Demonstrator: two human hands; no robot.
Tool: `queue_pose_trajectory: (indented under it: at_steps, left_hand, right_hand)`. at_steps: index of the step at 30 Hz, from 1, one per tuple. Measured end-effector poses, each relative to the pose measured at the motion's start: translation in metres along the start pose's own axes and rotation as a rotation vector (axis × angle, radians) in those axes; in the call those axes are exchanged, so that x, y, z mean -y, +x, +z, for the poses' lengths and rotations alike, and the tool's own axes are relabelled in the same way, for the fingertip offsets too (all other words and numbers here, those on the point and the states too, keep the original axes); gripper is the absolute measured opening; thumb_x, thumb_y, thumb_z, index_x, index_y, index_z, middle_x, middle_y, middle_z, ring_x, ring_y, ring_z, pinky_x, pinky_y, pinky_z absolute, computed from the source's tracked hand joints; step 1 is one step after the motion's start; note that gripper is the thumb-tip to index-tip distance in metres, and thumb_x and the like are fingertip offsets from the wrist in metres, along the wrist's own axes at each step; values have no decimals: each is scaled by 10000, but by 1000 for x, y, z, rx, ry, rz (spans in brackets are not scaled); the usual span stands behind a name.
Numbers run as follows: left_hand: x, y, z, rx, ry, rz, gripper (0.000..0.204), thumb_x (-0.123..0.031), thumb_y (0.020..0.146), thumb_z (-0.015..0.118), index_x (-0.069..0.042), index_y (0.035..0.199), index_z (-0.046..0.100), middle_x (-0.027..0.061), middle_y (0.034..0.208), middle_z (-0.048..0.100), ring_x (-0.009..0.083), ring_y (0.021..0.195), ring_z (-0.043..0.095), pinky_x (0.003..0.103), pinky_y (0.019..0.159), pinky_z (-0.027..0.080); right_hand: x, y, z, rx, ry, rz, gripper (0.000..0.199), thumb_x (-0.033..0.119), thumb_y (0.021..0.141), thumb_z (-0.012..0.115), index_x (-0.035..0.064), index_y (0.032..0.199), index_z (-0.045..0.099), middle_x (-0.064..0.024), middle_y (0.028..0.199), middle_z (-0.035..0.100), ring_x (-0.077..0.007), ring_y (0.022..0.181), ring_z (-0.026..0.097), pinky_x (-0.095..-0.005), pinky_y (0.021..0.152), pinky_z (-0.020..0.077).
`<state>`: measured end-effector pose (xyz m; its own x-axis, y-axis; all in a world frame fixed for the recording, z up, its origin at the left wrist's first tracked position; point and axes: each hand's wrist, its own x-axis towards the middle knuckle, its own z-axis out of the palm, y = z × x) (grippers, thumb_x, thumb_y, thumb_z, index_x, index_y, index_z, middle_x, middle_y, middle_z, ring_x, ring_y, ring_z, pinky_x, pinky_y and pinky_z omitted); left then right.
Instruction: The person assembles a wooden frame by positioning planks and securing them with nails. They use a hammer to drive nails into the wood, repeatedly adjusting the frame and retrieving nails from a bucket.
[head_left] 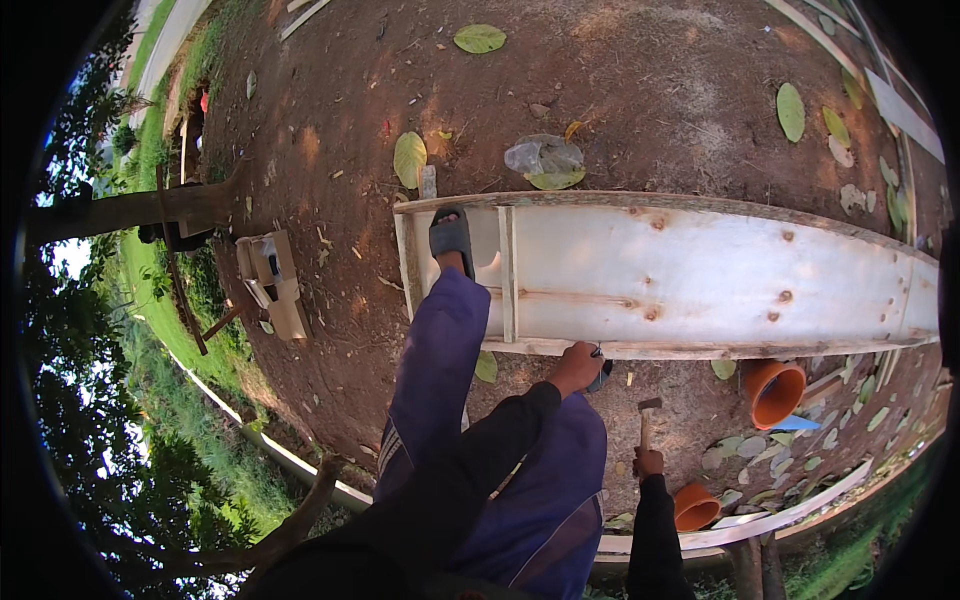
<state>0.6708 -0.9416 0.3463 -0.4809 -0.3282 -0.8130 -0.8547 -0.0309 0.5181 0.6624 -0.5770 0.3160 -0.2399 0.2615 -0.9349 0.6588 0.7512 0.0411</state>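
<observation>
My right hand (650, 462) is wrapped round the wooden handle of a hammer (651, 405), held off to the right of my knee with its head up and away from the wood. My left hand (576, 368) is closed at the near edge of a long wooden panel (590, 265); the fingertips pinch something small and dark that I cannot make out. Pale boards frame the panel, and a crosspiece (508, 272) spans it near the left end. My sandalled left foot (451, 240) stands on the panel, left of the crosspiece.
Two orange pots (775, 393) lie on the dirt at right, the second pot (697, 508) nearer me. An open cardboard box (272, 284) sits at left. Beyond the panel are a clear plastic bag (543, 155) and large leaves (480, 39). A tree trunk (130, 210) stands far left.
</observation>
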Motion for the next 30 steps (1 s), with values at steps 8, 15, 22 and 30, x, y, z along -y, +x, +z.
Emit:
queue_pose_trajectory:
  at_steps: [8,15,22,30]
  left_hand:
    - [73,12,-76,-29,-10,-95,279,-246,872,625,26,814,646,199,686,618,332,723,656,451,690,480]
    - [113,169,-232,-56,65,-5,283,-243,868,660,9,746,617,237,742,623,435,758,616,492,680,458]
    - [133,344,-327,-207,-133,149,248,-200,933,643,30,840,651,93,657,608,159,601,568,362,587,442]
    - [147,413,-316,-146,-128,277,235,-177,938,634,42,857,654,118,717,657,209,671,657,355,605,480]
  right_hand:
    - [54,-41,42,-11,31,37,272,239,878,640,-5,779,569,-70,561,518,-191,418,500,-354,381,376]
    - [205,-78,167,3,235,1,239,296,943,581,70,871,550,24,578,438,-84,420,412,-276,364,303]
    - [372,-73,272,128,109,-330,303,302,987,563,57,810,533,-2,616,490,-82,474,441,-272,414,352]
    - [486,-57,297,24,-231,-562,327,279,959,560,-47,974,592,-148,696,618,-242,613,608,-385,599,474]
